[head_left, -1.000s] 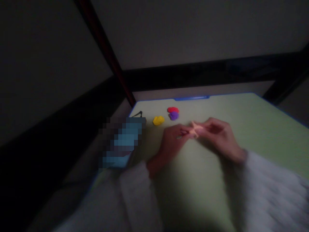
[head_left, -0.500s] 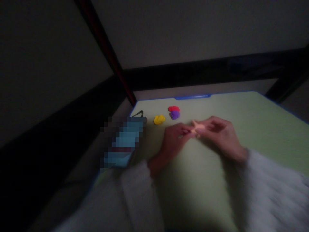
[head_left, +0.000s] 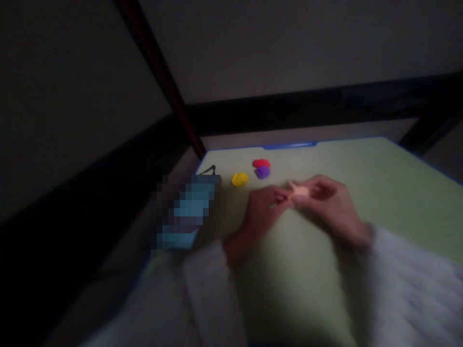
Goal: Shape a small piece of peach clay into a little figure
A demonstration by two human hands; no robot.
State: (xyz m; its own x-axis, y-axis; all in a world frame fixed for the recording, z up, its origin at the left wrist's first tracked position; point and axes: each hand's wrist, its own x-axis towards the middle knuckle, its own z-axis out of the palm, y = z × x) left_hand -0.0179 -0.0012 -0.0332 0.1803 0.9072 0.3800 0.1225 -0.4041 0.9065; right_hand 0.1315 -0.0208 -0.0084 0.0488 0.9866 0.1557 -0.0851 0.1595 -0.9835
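Note:
Both my hands meet over a pale green table [head_left: 379,193] in dim light. My right hand [head_left: 331,205] pinches a small pale orange piece of clay [head_left: 299,191] between thumb and fingers. My left hand [head_left: 258,214] is curled, its fingertips closed on the left end of the same piece. Behind the hands lie a yellow clay lump [head_left: 239,179], a red clay lump [head_left: 261,163] and a purple clay lump [head_left: 262,172] touching the red one. I wear white fuzzy sleeves.
A blurred blue object [head_left: 188,212] lies at the table's left edge, with a dark cord [head_left: 207,169] behind it. The table has a blue rim [head_left: 289,144]. Dark bars [head_left: 307,108] and a reddish post [head_left: 159,72] stand behind the table.
Almost nothing differs. Both hands stay on the orange piece, with only slight shifts of the fingers and of the view.

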